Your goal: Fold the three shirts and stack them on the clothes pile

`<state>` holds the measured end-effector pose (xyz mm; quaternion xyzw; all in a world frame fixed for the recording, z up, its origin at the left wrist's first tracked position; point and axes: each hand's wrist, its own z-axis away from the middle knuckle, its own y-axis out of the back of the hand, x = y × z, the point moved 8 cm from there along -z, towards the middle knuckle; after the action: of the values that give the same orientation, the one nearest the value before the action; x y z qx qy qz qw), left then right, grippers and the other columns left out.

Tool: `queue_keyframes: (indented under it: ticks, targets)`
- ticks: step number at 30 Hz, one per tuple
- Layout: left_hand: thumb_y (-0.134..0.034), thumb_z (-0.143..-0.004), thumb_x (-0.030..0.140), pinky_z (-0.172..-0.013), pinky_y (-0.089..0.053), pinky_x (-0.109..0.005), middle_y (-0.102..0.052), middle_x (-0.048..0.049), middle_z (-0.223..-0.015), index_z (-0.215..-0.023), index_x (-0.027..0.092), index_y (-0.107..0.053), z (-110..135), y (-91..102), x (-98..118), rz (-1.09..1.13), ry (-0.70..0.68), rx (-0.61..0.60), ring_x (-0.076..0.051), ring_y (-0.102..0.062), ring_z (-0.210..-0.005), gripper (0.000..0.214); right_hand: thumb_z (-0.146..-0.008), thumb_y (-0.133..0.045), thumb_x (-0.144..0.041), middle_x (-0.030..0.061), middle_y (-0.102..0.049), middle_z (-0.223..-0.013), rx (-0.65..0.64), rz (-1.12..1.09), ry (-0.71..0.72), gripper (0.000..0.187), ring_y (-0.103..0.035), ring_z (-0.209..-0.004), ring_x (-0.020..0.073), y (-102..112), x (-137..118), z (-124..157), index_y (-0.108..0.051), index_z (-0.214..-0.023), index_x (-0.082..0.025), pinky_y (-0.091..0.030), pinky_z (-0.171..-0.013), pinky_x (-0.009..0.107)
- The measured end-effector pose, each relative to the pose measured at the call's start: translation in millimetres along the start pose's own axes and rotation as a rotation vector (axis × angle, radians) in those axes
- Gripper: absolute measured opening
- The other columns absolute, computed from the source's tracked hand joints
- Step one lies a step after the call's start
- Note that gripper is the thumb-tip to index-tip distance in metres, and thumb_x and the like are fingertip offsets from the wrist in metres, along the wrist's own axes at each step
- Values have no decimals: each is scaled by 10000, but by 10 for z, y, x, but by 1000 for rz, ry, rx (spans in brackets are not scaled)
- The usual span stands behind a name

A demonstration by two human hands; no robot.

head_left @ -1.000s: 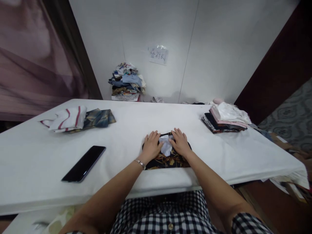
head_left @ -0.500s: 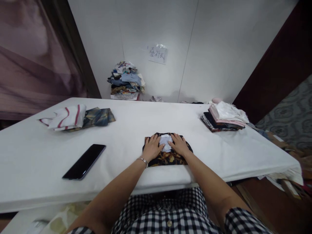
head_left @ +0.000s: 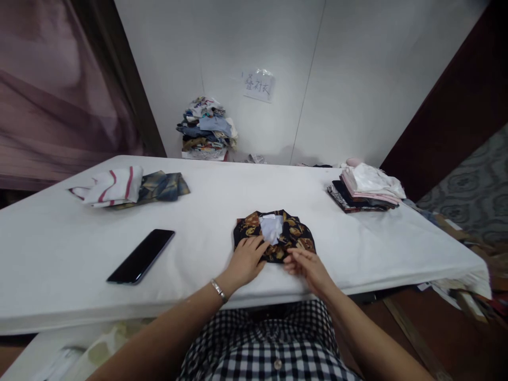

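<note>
A folded black shirt with a brown and gold floral print [head_left: 298, 228] lies near the table's front edge, its collar away from me and its pale lining and label showing at the neck. My left hand [head_left: 246, 258] rests on the shirt's lower left part, fingers stretched out. At the lower right edge of the shirt is my right hand [head_left: 307, 269], its fingers loosely curved and slightly apart, with nothing visible in them. Whether its fingertips touch the cloth is hard to tell.
A black phone [head_left: 142, 256] lies to the left on the white-covered table [head_left: 214, 211]. Behind it are a red-striped white garment [head_left: 115, 186] and a plaid one [head_left: 162, 186]. A stack of folded clothes [head_left: 363, 190] sits at the right. Beyond the far edge rises a clothes pile [head_left: 208, 129].
Both hands have drawn back toward me from the collar area to the shirt's near edge. More of the floral front and collar now shows. My right hand has lifted and curled slightly.
</note>
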<state>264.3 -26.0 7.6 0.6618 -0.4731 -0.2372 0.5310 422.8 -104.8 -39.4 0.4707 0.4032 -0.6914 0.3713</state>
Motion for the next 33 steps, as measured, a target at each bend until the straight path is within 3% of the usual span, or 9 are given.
queue_keyframes:
  ticks: [5,8,11,14,17,21,25,28,33]
  targets:
    - [-421,-909,130,-884,-511,-371,-677,-99,-1207,-1388,205,-484,-366,-8,-97,-55,8,-126,-228,-631,-1055,489,-761,-771,-426,141,-753,-1028,-86,-240,-254,379,-736,-902,247,-207,198,241,-661,-1017,-168,-585,-680,328]
    - [-373,-940,159,-881,-513,-361,-676,-103,-1215,-1422,219,-455,-523,159,-152,-89,91,-80,-231,-639,-1066,492,-819,-719,-453,140,-728,-1120,-134,-338,-284,337,-707,-1021,260,-289,130,180,-664,-1008,-180,-590,-762,363]
    - [-381,-939,164,-895,-516,-370,-654,-102,-1262,-1435,249,-447,-526,179,-19,-81,39,-81,-233,-640,-1069,507,-836,-692,-493,99,-720,-1131,-131,-443,-233,362,-699,-995,241,-378,25,-38,-662,-1068,-217,-588,-798,401]
    - [-409,-927,149,-865,-538,-379,-630,-101,-1300,-1416,291,-471,-412,16,147,-84,-40,-148,-234,-643,-1043,513,-821,-714,-437,63,-738,-995,-42,-520,-197,302,-689,-819,186,-483,11,-306,-684,-1003,-199,-584,-692,329]
    - [-413,-914,114,-894,-545,-403,-614,-106,-1332,-1391,303,-504,-307,-114,193,-121,-45,-147,-250,-624,-1098,521,-753,-756,-280,26,-723,-770,138,-588,-207,151,-643,-653,148,-532,116,-485,-682,-825,-170,-517,-533,235]
    - [-463,-901,141,-1028,-505,-423,-541,-84,-1451,-1411,282,-493,-247,-93,126,-62,-25,-91,-254,-573,-1241,530,-730,-666,-146,1,-689,-615,271,-647,-223,56,-619,-569,142,-530,209,-568,-656,-689,-183,-471,-472,221]
    - [-500,-933,345,-1109,-448,-405,-346,-84,-1589,-1518,274,-318,-185,204,-32,103,-62,121,-242,-436,-1398,617,-692,-635,-108,-23,-689,-595,284,-639,-207,117,-621,-555,155,-403,78,-572,-655,-668,-221,-478,-478,244]
    - [-459,-946,362,-1085,-480,-386,-329,-4,-1596,-1544,370,-222,-96,321,-350,187,64,276,-224,-394,-1419,643,-665,-666,-116,12,-727,-674,281,-643,-160,94,-661,-614,180,-206,-127,-550,-674,-685,-207,-518,-514,273]
    - [-530,-853,424,-987,-574,-459,-359,211,-1502,-1464,622,-153,60,3,-731,231,212,323,-234,-547,-1283,744,-653,-714,-156,45,-753,-762,272,-571,-39,160,-689,-651,185,332,-583,-604,-701,-812,-159,-563,-602,285]
